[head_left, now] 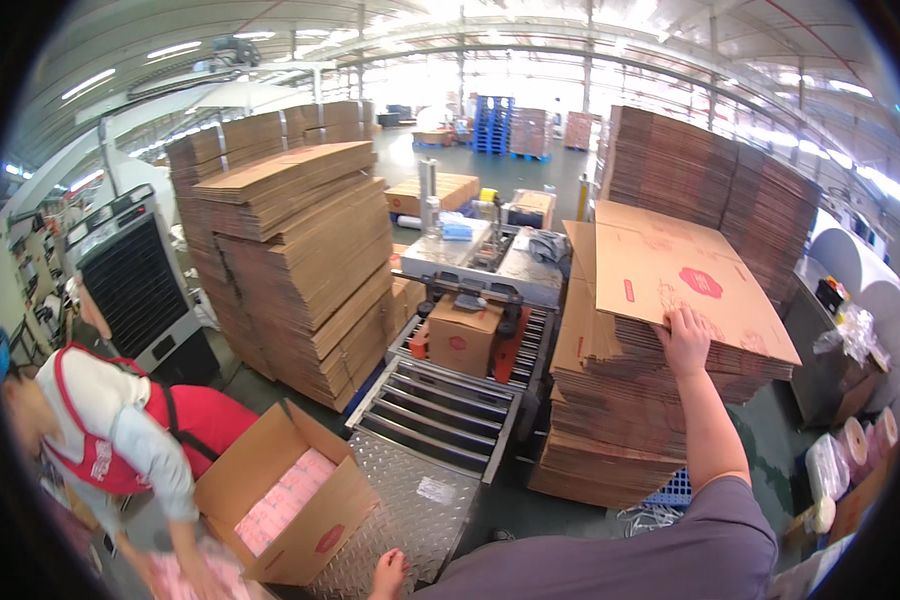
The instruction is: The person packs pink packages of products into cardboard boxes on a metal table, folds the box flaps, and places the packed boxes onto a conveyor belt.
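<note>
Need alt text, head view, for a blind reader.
A person's right hand touches the edge of a flat cardboard sheet atop a stack; the left hand is near a metal plate. At left, a co-worker in red bends beside an open carton of pink packs. Ahead, another carton stands on a roller conveyor.

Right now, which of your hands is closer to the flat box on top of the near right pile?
Right. The right hand is touching the near edge of the flat box; the left hand is well away, off to its left and lower in the picture.
</note>
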Demonstrator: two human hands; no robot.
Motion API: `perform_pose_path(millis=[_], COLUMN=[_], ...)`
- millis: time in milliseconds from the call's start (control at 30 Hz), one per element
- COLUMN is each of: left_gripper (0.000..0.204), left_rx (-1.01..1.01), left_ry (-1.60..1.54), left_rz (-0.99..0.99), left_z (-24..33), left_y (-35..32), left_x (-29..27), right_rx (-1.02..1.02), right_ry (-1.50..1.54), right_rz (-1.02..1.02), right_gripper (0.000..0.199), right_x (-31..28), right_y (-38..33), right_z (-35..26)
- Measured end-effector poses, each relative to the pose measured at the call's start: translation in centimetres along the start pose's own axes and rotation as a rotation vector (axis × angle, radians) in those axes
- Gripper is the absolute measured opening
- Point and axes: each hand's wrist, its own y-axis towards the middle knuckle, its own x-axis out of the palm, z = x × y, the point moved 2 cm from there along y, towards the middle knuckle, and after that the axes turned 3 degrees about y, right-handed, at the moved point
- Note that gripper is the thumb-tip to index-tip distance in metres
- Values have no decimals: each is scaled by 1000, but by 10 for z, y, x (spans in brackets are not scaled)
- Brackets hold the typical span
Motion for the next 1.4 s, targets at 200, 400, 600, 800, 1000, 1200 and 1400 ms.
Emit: perform_pose_path(millis=[200,400,600,800,1000,1200,1400], left_gripper=[65,119,47,23,51,49,51], left_rx=[182,331,102,316,-209,-390,-754], left_ry=[70,722,603,1077,885,1026,898], left_rz=[255,364,527,557,410,112,313], left_z=[85,173,208,273,279,283,199], left_y=[-80,-124,-238,-214,-174,-173,-208], left_x=[-29,-51,-120,-61,-68,-129,-210], right_rx=[-827,-1130,-108,-933,-1088,-1113,-1499], right_ry=[52,970,1632,1205,1334,1630,2016], right_rz=[464,309,-313,-406,-266,-368,-495], right_gripper=[28,50,41,76,47,20,27], right_x=[-151,-179,84,80,120,125,106], right_y=[58,121,39,-59,-129,-109,-25], right_z=[-183,-282,-286,-359,-355,-349,-398])
